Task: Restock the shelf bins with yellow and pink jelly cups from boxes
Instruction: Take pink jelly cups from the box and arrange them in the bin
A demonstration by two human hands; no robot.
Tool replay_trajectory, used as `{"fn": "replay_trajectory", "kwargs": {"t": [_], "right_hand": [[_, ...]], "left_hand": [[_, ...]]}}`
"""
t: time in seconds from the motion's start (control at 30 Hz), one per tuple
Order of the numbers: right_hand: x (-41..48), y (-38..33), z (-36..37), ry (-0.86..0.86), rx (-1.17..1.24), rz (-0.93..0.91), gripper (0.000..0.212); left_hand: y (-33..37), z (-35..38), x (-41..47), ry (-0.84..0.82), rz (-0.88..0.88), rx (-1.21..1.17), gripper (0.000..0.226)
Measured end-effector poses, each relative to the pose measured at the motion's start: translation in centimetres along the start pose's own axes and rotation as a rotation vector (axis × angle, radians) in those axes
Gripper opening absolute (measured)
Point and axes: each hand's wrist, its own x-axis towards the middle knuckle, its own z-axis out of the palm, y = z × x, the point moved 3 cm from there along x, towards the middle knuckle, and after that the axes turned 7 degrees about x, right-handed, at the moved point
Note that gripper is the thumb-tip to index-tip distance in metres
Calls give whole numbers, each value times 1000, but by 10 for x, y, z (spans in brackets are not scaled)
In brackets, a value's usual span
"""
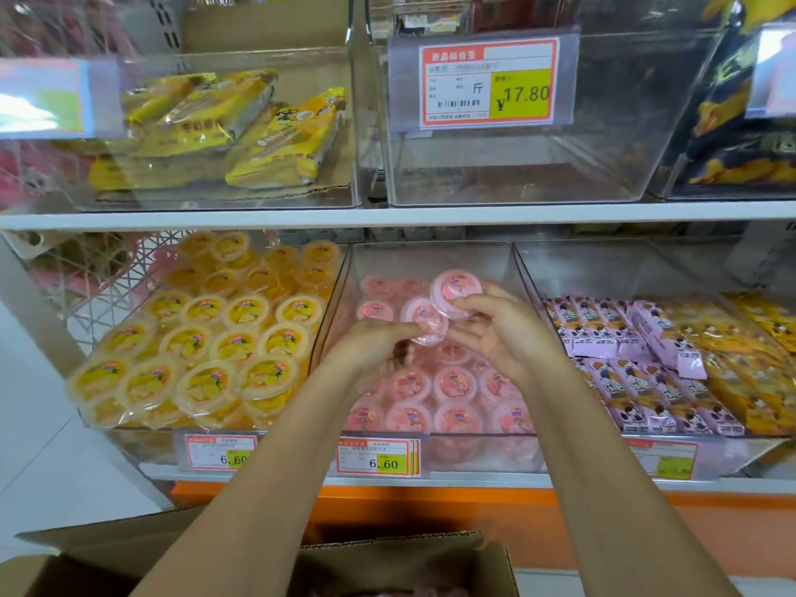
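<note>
Left hand pinched one pink jelly cup; right hand gripped a second pink cup, both over the middle bin, partly stocked. Just left, yellow jelly cups; cardboard box below.

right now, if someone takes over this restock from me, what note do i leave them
Left hand: pinches the lower pink cup above the pink bin.
Right hand: holds the upper pink cup just behind it.
Done: the yellow bin looks full of yellow cups; the pink bin's front rows are filled.
Left: set both cups down, fill the gaps at the back of the pink bin, probably from the open cardboard box below.
</note>
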Motion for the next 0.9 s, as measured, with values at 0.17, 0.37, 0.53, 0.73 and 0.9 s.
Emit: {"fn": "replay_trajectory", "kwargs": {"t": [0.17, 0.37, 0.53, 0.73, 0.9], "right_hand": [[4, 6, -3, 43, 49, -37, 14], [15, 8, -15, 229, -161, -57, 20], [35, 18, -26, 461, -440, -81, 18], [44, 19, -27, 561, -679, -117, 22], [55, 26, -31, 570, -602, -58, 20]], "left_hand": [[-1, 10, 2, -42, -50, -212, 18], [5, 15, 19, -28, -106, -228, 13], [8, 17, 29, -30, -202, -169, 15], [12, 17, 39, -25, -248, -98, 10], [13, 13, 39, 26, -223, -50, 9]]}}
